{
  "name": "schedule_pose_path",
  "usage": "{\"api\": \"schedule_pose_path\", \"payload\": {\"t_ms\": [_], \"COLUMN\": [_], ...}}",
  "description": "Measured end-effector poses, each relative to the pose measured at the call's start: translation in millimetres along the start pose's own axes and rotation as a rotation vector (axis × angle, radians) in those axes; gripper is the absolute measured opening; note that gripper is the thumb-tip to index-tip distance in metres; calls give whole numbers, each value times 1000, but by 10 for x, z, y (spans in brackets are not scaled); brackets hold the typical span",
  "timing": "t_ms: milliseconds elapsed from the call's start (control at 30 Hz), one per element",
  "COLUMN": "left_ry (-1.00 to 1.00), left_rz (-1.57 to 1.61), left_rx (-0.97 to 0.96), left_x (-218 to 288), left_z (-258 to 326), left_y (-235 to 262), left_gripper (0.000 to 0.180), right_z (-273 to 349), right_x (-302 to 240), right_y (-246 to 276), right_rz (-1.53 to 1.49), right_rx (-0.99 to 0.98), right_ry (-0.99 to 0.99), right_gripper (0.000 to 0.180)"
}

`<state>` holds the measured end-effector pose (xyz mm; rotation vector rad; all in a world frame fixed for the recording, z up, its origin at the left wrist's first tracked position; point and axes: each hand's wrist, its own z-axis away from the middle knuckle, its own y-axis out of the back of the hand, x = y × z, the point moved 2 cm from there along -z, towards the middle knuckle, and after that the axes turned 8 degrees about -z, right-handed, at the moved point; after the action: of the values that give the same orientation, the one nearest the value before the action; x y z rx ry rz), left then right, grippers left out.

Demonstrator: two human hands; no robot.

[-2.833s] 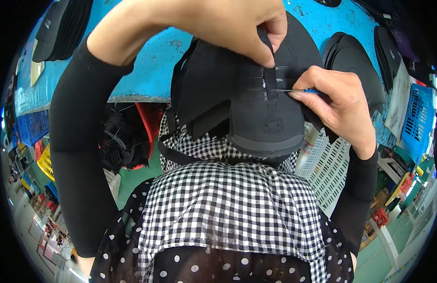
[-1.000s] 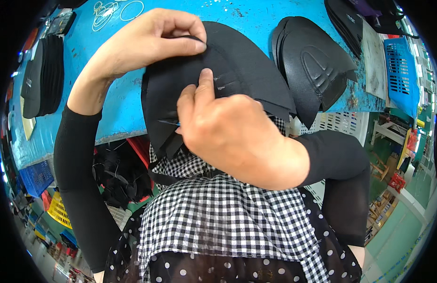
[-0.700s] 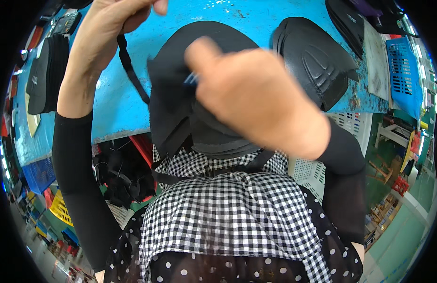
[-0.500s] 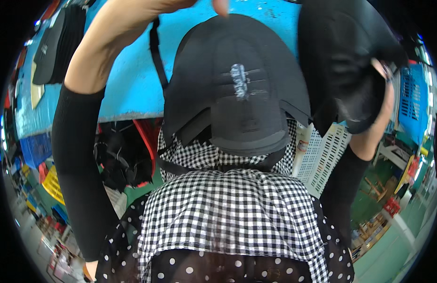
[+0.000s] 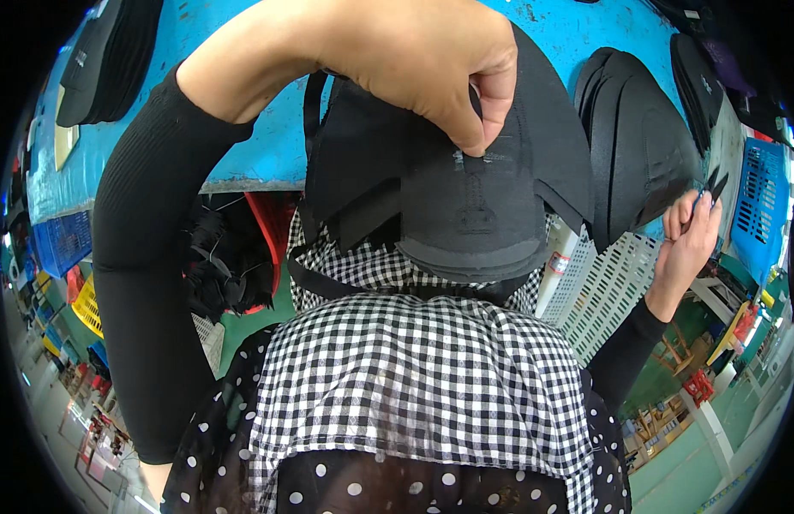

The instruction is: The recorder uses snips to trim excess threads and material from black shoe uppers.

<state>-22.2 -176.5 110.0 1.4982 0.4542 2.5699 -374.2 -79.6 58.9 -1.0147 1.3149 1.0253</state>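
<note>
A stack of black, rounded fabric pieces with side flaps lies before me, overhanging the table's near edge. My left hand is over it, thumb and fingertips pinched together at the pale print on the top piece. A dark bit shows between these fingers, too hidden to name. Off to the right, my right hand is closed around small snips, their dark pointed blades sticking up past the fingers. Beside that hand lies a second pile of black rounded pieces.
The blue table carries more black stacks at far left and far right. Below its edge stand a white perforated basket and a red container with black scraps. A blue crate is at right.
The black piece that my right hand held up is down on the right pile, and the snips now show. My left hand has come nearer, down onto the middle stack.
</note>
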Motion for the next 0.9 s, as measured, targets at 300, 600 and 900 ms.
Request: {"api": "schedule_pose_path", "payload": {"t_ms": [300, 600, 900], "left_ry": [-157, -148, -132], "left_rz": [29, -546, -367], "left_rx": [24, 484, 314], "left_x": [-56, -69, -77], "left_z": [12, 95, 85], "left_y": [48, -164, -37], "left_gripper": [17, 23, 21], "right_z": [207, 116, 124], "right_x": [-258, -304, -337], "right_y": [-1248, -1565, -1697], "right_rz": [357, 705, 916], "right_rx": [-767, -1146, -978], "right_ry": [163, 355, 631], "right_gripper": [9, 11, 12]}}
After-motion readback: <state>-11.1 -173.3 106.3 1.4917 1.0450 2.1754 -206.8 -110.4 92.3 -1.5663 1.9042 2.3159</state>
